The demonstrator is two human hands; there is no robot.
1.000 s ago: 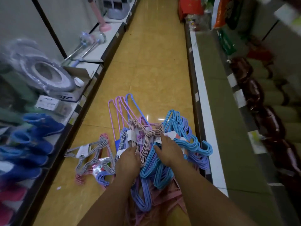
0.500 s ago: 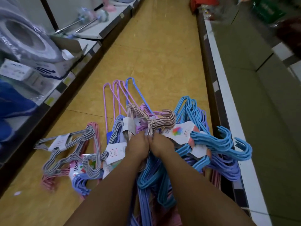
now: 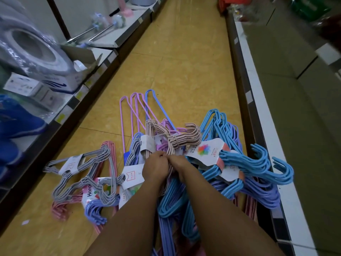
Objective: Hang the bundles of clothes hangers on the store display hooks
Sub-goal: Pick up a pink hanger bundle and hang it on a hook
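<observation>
Drawn together since a second ago: left hand point(image 3: 156, 168) and right hand point(image 3: 178, 166), each grip curled round the beige hanger bundle point(image 3: 173, 140) atop the pile on the floor point(image 3: 184, 71). Nothing hung yet; no display hooks visible.

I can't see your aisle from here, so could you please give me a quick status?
Both hands, left hand and right hand, gripping the beige hangers. Nothing hung yet. Blue hangers crowd alongside.

Sky-blue hangers point(image 3: 258, 163), beige striped hangers point(image 3: 184, 139), grey striped hangers point(image 3: 88, 163), yellow floor point(image 3: 184, 71)
</observation>
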